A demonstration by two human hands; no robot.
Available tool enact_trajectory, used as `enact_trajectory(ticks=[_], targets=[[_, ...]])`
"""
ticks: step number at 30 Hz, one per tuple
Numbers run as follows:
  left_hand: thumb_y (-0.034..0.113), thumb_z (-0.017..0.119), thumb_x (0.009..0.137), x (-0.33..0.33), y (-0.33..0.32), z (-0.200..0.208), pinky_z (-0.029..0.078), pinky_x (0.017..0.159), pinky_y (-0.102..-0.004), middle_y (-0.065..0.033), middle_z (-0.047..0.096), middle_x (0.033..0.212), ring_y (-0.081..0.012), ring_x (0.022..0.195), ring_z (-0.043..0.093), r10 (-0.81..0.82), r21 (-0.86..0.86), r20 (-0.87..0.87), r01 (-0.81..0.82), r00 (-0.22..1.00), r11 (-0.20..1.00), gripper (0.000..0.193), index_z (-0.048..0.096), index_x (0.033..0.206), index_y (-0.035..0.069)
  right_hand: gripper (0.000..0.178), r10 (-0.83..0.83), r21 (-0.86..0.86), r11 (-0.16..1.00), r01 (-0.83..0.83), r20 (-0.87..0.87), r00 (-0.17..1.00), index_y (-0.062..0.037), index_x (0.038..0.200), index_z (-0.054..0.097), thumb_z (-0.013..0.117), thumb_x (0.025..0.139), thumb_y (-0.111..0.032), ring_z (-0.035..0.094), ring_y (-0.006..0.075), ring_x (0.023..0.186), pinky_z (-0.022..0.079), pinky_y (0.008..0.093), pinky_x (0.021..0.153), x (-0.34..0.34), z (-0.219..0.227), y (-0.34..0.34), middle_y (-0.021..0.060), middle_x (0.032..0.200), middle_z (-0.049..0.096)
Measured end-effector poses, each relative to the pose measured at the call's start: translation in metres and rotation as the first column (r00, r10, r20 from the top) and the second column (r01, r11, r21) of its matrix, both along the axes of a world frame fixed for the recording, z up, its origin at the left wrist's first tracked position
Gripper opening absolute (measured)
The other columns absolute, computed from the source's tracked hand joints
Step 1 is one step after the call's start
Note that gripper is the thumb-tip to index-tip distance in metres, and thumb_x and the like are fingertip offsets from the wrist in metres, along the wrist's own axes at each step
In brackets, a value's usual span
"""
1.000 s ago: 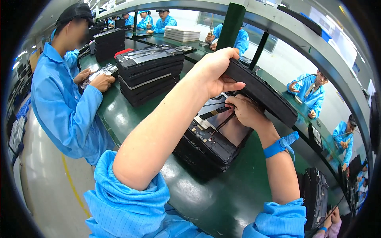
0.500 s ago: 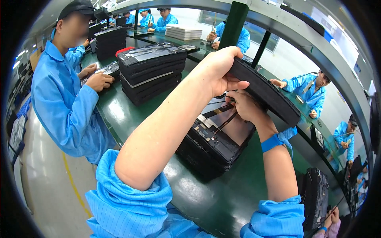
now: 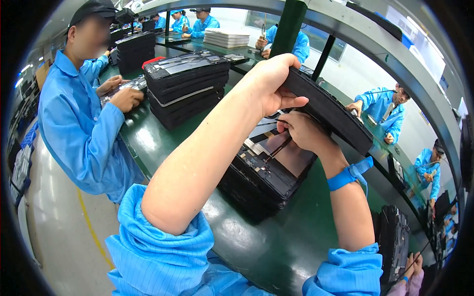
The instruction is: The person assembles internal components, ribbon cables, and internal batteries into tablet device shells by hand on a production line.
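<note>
My left hand (image 3: 276, 86) grips the upper left end of a black tray (image 3: 328, 106), thick and tablet-sized, held tilted with its dark side edge toward me. Under it, my right hand (image 3: 303, 129) has its fingers curled and pinched together near a thin dark tip; what they hold is mostly hidden. A blue band (image 3: 348, 175) circles my right wrist. Just below the right hand sits a stack of black trays (image 3: 256, 190). Its top one bears an opened tablet-like device (image 3: 264, 159) with a circuit board, a coppery-grey panel and a dark strip.
Another stack of black trays (image 3: 185, 91) stands left on the green bench (image 3: 237, 237). A co-worker in blue (image 3: 84, 123) handles a device beside it. A green post (image 3: 289, 29) and metal rail rise beyond my hands. More trays (image 3: 392, 241) stand at lower right.
The tilted tray and both hands have shifted very slightly. My right hand's fingertips have moved a little left, and a thin dark tip shows more clearly by them.
</note>
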State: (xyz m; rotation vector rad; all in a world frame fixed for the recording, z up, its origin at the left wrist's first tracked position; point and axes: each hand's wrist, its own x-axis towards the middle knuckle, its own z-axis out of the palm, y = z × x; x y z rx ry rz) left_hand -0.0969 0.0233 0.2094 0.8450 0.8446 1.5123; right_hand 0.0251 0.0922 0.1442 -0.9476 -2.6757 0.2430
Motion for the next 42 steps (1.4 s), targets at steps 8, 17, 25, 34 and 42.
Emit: enact_trajectory(ticks=[8,17,25,34,42], targets=[[0.020,0.051,0.072,0.001,-0.003,0.002,0.047,0.042,-0.0258,-0.0065,0.054,0.069,-0.0160,0.057,0.054,-0.003,-0.003,-0.005,0.003,1.000,1.000,0.018,0.049,0.079,0.004,0.024,0.098,0.099,0.991,-0.093,-0.048,0.994,-0.0073,0.078,0.059,0.049,0.075,-0.028,0.055,0.0258,0.065,0.041,0.0359,0.063,-0.014,-0.007,0.012,0.0124,0.069,0.058],[0.019,0.050,0.072,0.001,-0.002,0.002,0.047,0.043,-0.0263,-0.0073,0.055,0.073,-0.0163,0.060,0.054,-0.017,-0.016,-0.005,0.017,1.000,1.000,0.018,0.049,0.082,0.004,0.019,0.206,0.524,0.851,-0.018,-0.302,0.931,-0.0023,0.090,0.049,0.049,0.076,-0.015,0.055,0.0173,0.064,0.044,0.0279,0.057,-0.013,-0.014,0.040,0.0074,0.072,0.054],[0.019,0.049,0.072,0.001,-0.001,0.002,0.048,0.043,-0.0262,-0.0077,0.055,0.072,-0.0160,0.060,0.054,-0.024,0.012,-0.018,0.024,1.000,1.000,0.018,0.048,0.082,0.004,0.026,-0.004,0.080,0.997,0.022,-0.213,0.977,-0.0033,0.081,0.059,0.048,0.076,-0.027,0.054,0.0237,0.069,0.041,0.0341,0.065,-0.007,-0.009,0.037,0.0125,0.075,0.057],[0.018,0.050,0.072,0.002,-0.001,0.003,0.048,0.044,-0.0267,-0.0072,0.053,0.072,-0.0159,0.059,0.054,-0.002,0.014,-0.024,0.002,1.000,1.000,0.019,0.047,0.083,0.004,0.014,-0.056,-0.217,0.976,0.034,-0.095,0.994,-0.0030,0.074,0.053,0.044,0.077,-0.013,0.053,0.0166,0.065,0.042,0.0281,0.062,0.006,0.008,0.024,0.0066,0.068,0.055],[0.018,0.052,0.071,0.005,0.000,-0.001,0.049,0.045,-0.0266,-0.0067,0.051,0.071,-0.0149,0.061,0.053,-0.001,0.022,-0.035,0.002,0.999,1.000,0.019,0.047,0.083,0.004,0.012,-0.073,-0.073,0.994,0.085,0.154,0.985,-0.0056,0.074,0.053,0.041,0.070,-0.003,0.052,0.0186,0.068,0.040,0.0293,0.062,0.015,0.014,-0.001,0.0092,0.069,0.055]])
